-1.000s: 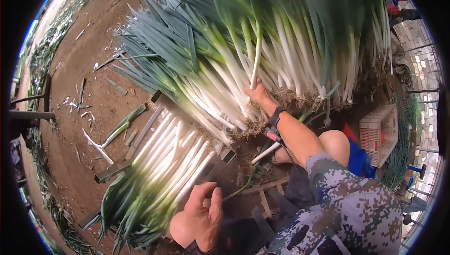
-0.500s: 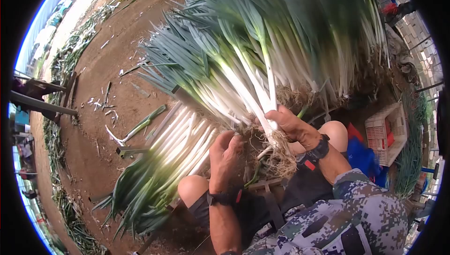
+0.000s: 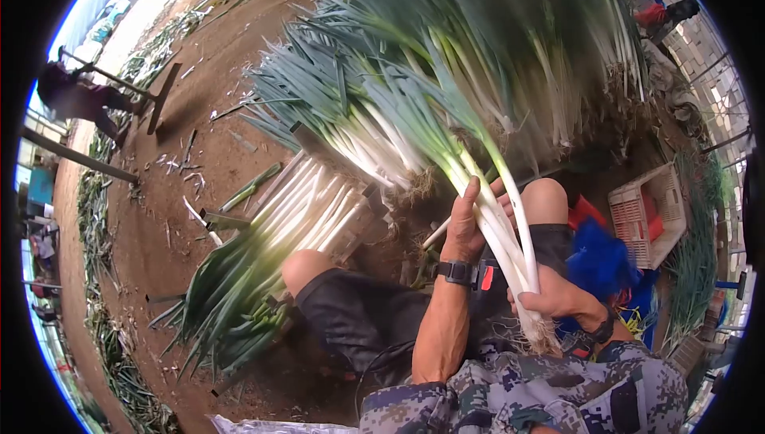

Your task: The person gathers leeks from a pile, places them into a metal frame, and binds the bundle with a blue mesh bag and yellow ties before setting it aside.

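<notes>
The right hand (image 3: pixel 556 294) grips a few leeks (image 3: pixel 516 260) just above their roots, over the lap, while the left hand (image 3: pixel 468 223) clasps the same stalks farther up, its thumb lying along them. Their green leaves slant up and away toward the large pile of leeks (image 3: pixel 470 27). Left of the knees, a row of pale-stalked leeks (image 3: pixel 307 215) rests on a metal rack (image 3: pixel 227 219); to the right stand a blue bag (image 3: pixel 602 255) and a plastic crate (image 3: pixel 629 215). Far left is another person (image 3: pixel 80 101).

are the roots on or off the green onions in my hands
On: a fringe of pale roots shows at the white ends of the green onions, just below your right hand.
</notes>
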A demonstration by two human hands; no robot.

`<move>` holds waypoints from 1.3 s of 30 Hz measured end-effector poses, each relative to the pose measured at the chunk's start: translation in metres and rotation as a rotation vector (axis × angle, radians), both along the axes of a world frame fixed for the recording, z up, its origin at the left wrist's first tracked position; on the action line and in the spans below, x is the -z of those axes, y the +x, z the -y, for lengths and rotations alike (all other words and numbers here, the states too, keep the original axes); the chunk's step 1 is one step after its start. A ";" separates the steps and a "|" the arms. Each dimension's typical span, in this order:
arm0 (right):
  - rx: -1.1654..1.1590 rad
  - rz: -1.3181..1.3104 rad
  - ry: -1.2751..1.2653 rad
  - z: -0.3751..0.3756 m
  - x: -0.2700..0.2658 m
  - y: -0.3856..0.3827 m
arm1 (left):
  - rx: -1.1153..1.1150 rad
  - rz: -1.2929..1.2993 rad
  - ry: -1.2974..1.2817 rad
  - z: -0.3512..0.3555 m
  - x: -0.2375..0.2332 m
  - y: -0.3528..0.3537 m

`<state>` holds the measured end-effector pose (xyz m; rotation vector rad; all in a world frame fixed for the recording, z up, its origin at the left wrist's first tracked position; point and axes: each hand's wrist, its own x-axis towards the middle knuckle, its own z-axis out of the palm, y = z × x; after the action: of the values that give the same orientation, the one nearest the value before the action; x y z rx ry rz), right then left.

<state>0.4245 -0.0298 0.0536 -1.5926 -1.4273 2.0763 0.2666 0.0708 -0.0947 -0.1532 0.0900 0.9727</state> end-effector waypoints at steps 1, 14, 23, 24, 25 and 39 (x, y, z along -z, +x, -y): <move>-0.019 0.039 0.044 0.003 -0.011 -0.005 | -0.074 -0.075 0.055 0.000 -0.005 0.001; -0.601 -0.066 0.573 -0.063 -0.023 -0.121 | -1.018 -0.571 0.316 0.057 -0.146 -0.179; -0.846 -0.109 1.280 -0.131 0.057 -0.354 | -1.651 -1.006 -0.097 0.128 -0.080 -0.363; -0.901 -0.109 1.217 -0.132 0.072 -0.377 | -1.674 -1.073 -0.175 0.136 -0.072 -0.379; -0.957 -0.105 1.156 -0.138 0.087 -0.393 | -1.539 -1.208 -0.219 0.148 -0.066 -0.387; -0.773 0.176 1.253 -0.180 0.258 -0.384 | -0.477 -2.818 -0.271 0.233 0.068 -0.431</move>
<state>0.0404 0.1501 -0.2045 -0.7008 -2.8174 0.6737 -0.1646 -0.1620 -0.1627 1.1196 2.8195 0.8690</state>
